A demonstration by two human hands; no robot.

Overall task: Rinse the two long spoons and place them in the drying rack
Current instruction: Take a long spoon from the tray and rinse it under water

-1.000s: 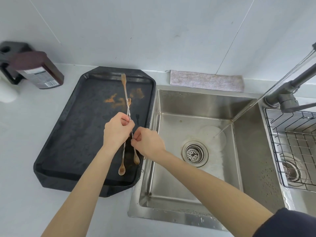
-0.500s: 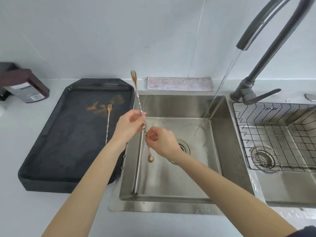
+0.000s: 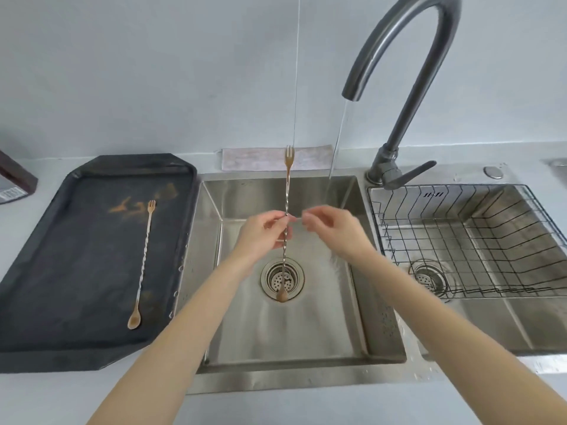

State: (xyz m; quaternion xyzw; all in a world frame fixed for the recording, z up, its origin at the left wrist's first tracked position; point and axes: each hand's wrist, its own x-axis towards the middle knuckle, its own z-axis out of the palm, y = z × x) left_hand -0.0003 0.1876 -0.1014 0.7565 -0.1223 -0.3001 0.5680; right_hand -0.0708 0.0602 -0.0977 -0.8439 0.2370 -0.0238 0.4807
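Note:
A long twisted spoon [image 3: 288, 191] with a fork tip at its far end and a brown bowl at its near end hangs over the left sink basin [image 3: 310, 329]. My left hand [image 3: 262, 233] pinches its shaft at the middle. My right hand [image 3: 333, 230] hovers just to the right of the shaft, fingers loosely curled; I cannot tell whether its fingertips touch the spoon. The second long spoon [image 3: 143, 265] lies flat on the black tray [image 3: 46, 271]. The wire drying rack [image 3: 478, 240] sits in the right basin.
Water streams from the curved faucet [image 3: 399, 87] into the left basin behind my right hand. A drain strainer [image 3: 282, 280] lies below the held spoon. A grey cloth [image 3: 254, 159] rests behind the sink. A brown bottle [image 3: 13, 179] stands at the far left.
The held spoon was lifted off the tray and carried right, over the sink. The other spoon stayed on the tray. My view swung right toward the faucet and rack.

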